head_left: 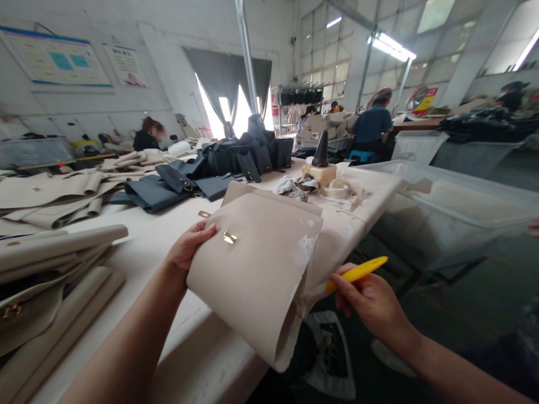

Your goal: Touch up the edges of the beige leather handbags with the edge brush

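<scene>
My left hand [187, 248] grips the left edge of a beige leather bag panel [256, 269] that bears a small gold clasp [229, 238]. The panel curls over at its lower right and hangs past the table's front edge. My right hand [368, 300] is closed round a flat yellow plastic tool [357, 272], whose tip points up and to the right, just right of the panel.
The long white worktable [155, 235] carries beige leather pieces [50, 196] at left, dark blue bag parts [219, 163] at the back and a black cone on a block [322, 163]. A clear plastic bin [458, 202] stands at right. Other people work at tables behind.
</scene>
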The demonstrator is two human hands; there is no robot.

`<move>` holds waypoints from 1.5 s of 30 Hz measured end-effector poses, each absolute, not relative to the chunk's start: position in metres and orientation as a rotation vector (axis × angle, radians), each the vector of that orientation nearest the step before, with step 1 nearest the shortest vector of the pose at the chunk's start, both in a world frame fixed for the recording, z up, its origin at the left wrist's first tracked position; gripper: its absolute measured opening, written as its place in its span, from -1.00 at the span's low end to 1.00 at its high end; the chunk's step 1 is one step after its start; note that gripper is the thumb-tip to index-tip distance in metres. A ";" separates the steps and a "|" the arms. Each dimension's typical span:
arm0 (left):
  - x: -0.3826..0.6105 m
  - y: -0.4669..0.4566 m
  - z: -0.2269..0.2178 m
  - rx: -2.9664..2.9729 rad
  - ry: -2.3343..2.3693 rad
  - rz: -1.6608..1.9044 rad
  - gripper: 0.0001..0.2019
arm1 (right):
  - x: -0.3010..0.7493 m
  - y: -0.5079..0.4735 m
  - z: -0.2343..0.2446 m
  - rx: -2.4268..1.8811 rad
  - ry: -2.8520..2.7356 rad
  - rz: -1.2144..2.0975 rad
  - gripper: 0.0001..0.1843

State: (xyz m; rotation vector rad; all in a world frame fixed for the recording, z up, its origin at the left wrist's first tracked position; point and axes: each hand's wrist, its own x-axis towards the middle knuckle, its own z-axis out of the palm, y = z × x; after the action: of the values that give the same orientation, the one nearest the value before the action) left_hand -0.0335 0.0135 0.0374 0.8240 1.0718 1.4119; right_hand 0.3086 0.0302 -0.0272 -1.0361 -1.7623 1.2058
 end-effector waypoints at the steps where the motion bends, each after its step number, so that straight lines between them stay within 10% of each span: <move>1: -0.034 0.013 0.037 0.824 1.072 1.411 -0.65 | 0.308 0.035 -0.026 -1.036 -1.777 1.139 -0.53; 8: -0.034 0.012 0.035 0.861 1.041 1.378 -0.68 | 0.301 0.085 -0.020 -1.072 -1.782 0.766 -0.56; 31: -0.051 -0.024 0.002 0.855 1.135 1.251 -0.68 | 0.300 -0.006 -0.027 -1.027 -1.512 1.588 -0.51; 45: -0.054 -0.031 -0.011 0.832 1.192 1.284 -0.66 | 0.305 -0.009 -0.036 -1.018 -1.527 1.516 -0.51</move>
State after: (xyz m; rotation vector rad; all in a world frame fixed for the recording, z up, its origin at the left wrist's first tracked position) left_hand -0.0539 -0.0308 -0.0106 0.8316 1.1920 1.2842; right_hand 0.3047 -0.0086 -0.0360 -1.0175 -1.5268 1.5156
